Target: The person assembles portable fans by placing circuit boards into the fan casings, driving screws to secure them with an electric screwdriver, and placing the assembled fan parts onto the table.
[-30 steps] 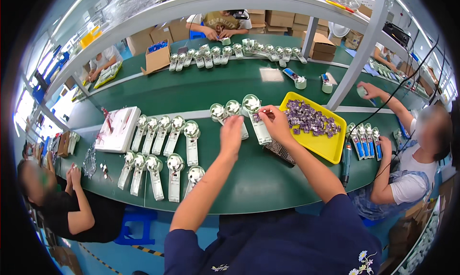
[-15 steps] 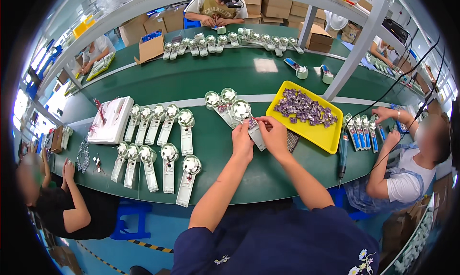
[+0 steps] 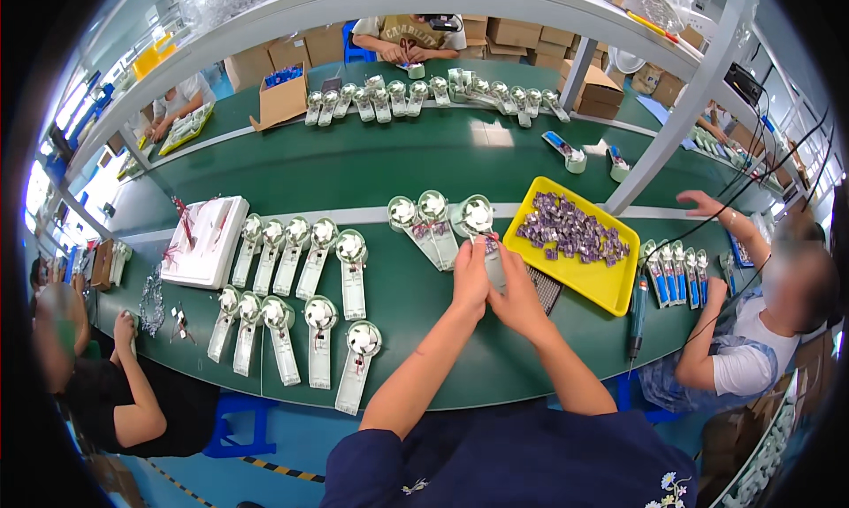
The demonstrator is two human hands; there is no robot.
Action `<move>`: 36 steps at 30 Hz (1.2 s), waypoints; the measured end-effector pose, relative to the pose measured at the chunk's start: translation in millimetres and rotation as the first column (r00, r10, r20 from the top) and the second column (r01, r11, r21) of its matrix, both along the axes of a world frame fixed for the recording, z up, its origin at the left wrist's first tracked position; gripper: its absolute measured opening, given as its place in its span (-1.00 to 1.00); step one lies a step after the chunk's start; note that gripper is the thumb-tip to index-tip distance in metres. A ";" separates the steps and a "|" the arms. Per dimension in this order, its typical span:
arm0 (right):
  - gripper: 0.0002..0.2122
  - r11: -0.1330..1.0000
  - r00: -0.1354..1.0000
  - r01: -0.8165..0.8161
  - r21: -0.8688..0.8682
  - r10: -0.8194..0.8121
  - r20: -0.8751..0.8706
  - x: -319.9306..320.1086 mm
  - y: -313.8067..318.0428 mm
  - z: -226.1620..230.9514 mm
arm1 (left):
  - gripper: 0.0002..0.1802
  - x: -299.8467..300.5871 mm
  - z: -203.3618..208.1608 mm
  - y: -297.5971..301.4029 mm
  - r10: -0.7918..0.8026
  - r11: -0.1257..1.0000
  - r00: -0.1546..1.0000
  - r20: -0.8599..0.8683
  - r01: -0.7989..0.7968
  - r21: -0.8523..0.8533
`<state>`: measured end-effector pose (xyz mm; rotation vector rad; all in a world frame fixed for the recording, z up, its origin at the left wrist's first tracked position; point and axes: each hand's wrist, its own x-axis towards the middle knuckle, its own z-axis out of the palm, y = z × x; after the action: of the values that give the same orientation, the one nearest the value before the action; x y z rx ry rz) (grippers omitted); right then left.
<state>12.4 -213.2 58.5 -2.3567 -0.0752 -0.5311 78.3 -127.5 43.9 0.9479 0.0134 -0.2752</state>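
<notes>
Both my hands are closed around the handle of an open handheld fan housing (image 3: 474,214), pale green with a white fan wheel at its far end. My left hand (image 3: 470,282) grips it from the left. On the other side my right hand (image 3: 517,296) has its fingertips close to the left one's. A small purple circuit board (image 3: 485,241) shows just beyond the fingertips; most of the handle is hidden. Left of the hands lie two similar fan housings (image 3: 435,243) with purple boards in them. To the right is a yellow tray (image 3: 588,297) heaped with purple circuit boards (image 3: 570,229).
Several open fan housings (image 3: 352,278) lie in two rows on the green table, beside a white foam block (image 3: 208,243) with red wires. A dark perforated mat (image 3: 544,289) lies partly under the tray. A power screwdriver (image 3: 638,318) and a co-worker (image 3: 752,322) are at right.
My hands have drawn together around the fan housing, the right one shifting from the board's side onto the handle. The view has tilted slightly. The co-worker at right has raised a hand.
</notes>
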 end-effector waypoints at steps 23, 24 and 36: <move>-0.48 0.949 0.961 0.275 -0.154 -0.266 0.078 613.6 -25.0 18.1 | -0.78 -88.8 -85.1 72.6 -0.317 0.945 0.925 -0.211 0.326 0.004; -0.48 0.933 0.953 0.295 -0.205 -0.303 -0.008 626.7 -17.0 5.0 | -0.77 -26.9 -40.3 98.4 -0.337 0.941 0.919 -0.206 0.337 -0.038; -0.53 0.944 0.959 0.284 -0.170 -0.279 0.053 681.2 22.3 -23.0 | -0.71 11.7 -150.1 67.8 -0.426 0.886 0.903 0.048 0.428 -0.179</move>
<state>693.6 -190.9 35.5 -2.5495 0.2145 -0.7218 90.1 -59.7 -106.2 0.7568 -0.2285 -0.6714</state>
